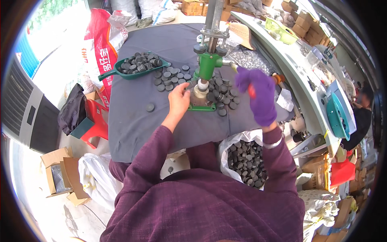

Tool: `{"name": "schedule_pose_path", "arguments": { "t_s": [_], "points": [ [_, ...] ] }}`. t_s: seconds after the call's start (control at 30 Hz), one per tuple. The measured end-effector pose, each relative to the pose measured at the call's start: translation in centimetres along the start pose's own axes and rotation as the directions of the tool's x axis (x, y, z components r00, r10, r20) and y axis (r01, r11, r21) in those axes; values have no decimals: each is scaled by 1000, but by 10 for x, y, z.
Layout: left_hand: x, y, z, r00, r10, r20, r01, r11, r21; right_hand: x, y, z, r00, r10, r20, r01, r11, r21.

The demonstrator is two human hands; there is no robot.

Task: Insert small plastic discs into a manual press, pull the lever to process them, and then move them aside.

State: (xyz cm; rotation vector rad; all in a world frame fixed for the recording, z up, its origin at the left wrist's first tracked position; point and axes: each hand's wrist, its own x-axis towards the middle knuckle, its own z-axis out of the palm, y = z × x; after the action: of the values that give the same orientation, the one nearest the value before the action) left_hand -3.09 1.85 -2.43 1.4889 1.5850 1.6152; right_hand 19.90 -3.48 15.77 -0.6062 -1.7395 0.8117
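Bare left hand (179, 98) pinching dark disc at green press (206, 66) base, mid-frame; gloved right hand (260, 94) closed round red-tipped lever (252, 92).

A green press (207, 64) stands on the grey-clothed table (133, 121). Dark grey discs (169, 78) fill a green scoop (121, 74) at ten o'clock. The right hand (260, 94) wears a purple glove; sleeves are plum.

Left hand (178, 98) bare, fingers pinched forward; right hand (260, 94) (purple-gloved) raised, curled shut.
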Motion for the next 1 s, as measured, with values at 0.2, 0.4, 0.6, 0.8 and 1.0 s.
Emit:
{"name": "schedule_pose_path", "arguments": {
  "t_s": [0.2, 0.4, 0.6, 0.8, 1.0],
  "points": [
    [65, 11, 7, 915, -295, 275, 351, 918, -182, 109, 20, -17, 987, 28, -157, 24, 947, 320],
    [89, 4, 14, 852, -372, 368, 472, 850, -234, 73, 76, -4, 911, -230, -343, 158, 961, -225],
    [96, 14, 35, 803, -344, 487, 500, 834, -235, -54, 124, 26, 991, -121, -65, 26, 631, -775],
    [101, 11, 51, 731, -265, 629, 609, 670, -425, -48, 158, 38, 969, -190, 159, 242, 596, -765],
    [123, 15, 45, 501, -277, 820, 768, 580, -273, -49, 181, 43, 975, -189, 120, 216, 648, -730]
  ]
}}
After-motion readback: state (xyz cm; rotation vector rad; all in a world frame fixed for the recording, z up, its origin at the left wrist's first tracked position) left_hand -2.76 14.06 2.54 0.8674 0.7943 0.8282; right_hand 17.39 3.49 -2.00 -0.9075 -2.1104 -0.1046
